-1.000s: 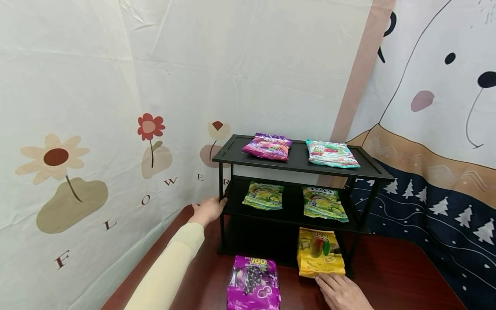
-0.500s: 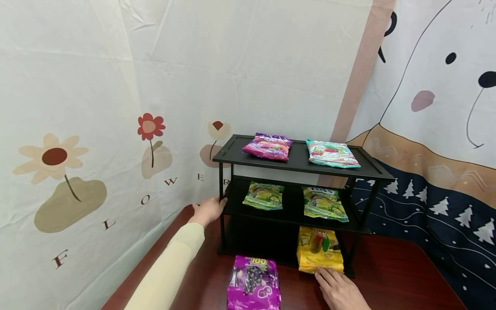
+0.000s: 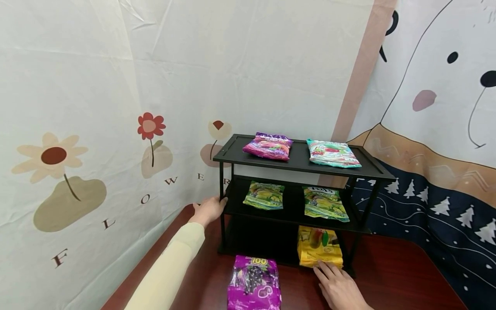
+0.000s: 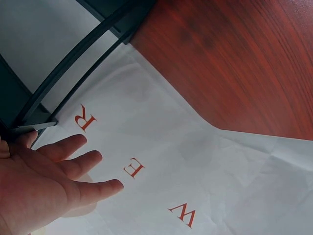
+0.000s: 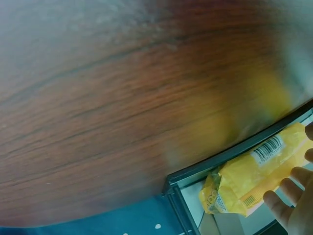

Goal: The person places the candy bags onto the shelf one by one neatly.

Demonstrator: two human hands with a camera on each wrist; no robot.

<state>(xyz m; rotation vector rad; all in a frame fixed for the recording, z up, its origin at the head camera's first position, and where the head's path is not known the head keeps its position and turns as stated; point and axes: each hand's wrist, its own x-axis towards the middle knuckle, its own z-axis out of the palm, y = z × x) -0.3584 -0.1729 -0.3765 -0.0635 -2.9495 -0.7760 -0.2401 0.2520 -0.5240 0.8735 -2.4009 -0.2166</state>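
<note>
My left hand [image 3: 209, 210] grips the left end of the black three-tier rack [image 3: 221, 181] at its middle shelf. In the left wrist view three of its fingers stick out straight, past the shelf corner. My right hand [image 3: 339, 284] has its fingertips against the front end of a yellow mango candy bag [image 3: 319, 249], which lies on the bottom shelf at the right. In the right wrist view its fingers are spread along the yellow bag, inside the rack's frame. A purple grape candy bag [image 3: 254, 284] lies on the table in front of the rack.
On the top shelf lie a purple candy packet [image 3: 269, 146] and a teal one [image 3: 333, 153]. Two green packets, one left [image 3: 264, 196] and one right [image 3: 325, 204], lie on the middle shelf. Printed cloth hangs behind the red-brown table [image 3: 407, 275].
The yellow bag has slid farther back onto the bottom shelf, with my right fingertips following it. My left hand and the purple grape bag stay in place.
</note>
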